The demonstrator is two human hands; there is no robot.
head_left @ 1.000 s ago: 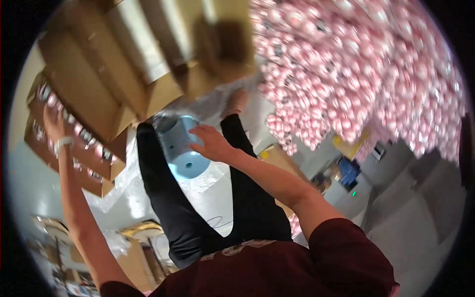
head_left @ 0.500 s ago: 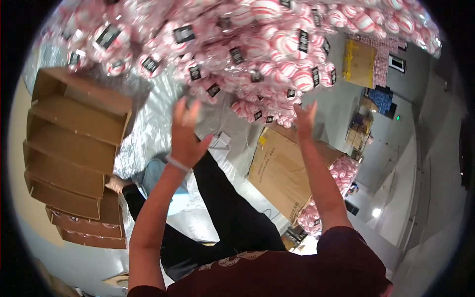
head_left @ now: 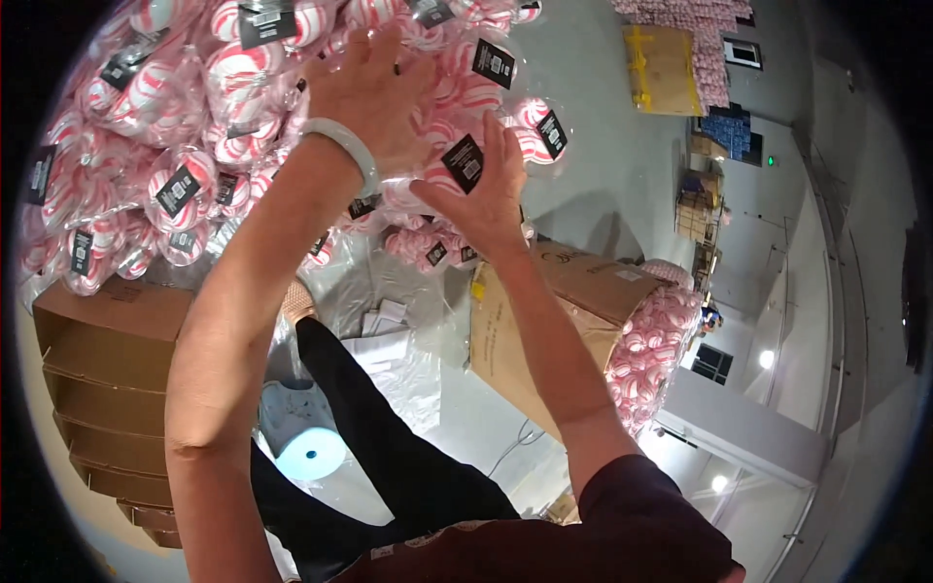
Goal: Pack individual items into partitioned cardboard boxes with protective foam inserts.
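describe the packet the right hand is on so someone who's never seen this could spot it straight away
Start at the big heap of red-and-white striped balls in clear packets filling the top left. At its right edge, the right hand presses on one packet. Unlike its neighbours, that packet juts out alone against the bare grey floor, its black tag lying just above the thumb.

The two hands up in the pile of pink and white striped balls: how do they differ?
The left hand wears a pale bangle at the wrist and a dark ring; the right hand shows neither. The left hand reaches higher into the pile of bagged striped balls, while the right hand sits lower at the pile's edge, next to a black tag. Both have spread fingers pressed on the clear bags, on bare forearms.
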